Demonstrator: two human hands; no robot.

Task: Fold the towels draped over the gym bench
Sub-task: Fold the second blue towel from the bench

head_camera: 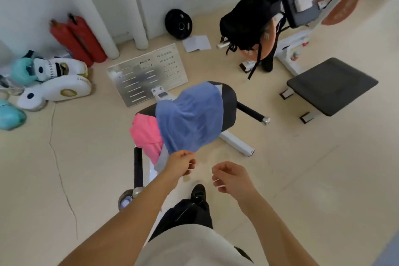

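We see a plain blue terry towel (191,117) and a bright pink towel (146,134) on the black padded gym bench (230,101); two red cylinders (78,39) stand on the beige floor (86,157).

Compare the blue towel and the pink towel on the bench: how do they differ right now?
The blue towel lies on top, spread wide over the bench; the pink towel sits beneath it, bunched and mostly covered. The left hand is at the blue towel's near edge, apparently pinching it; nothing touches the pink one. The right hand holds neither. Both are unfolded and hang off the bench.
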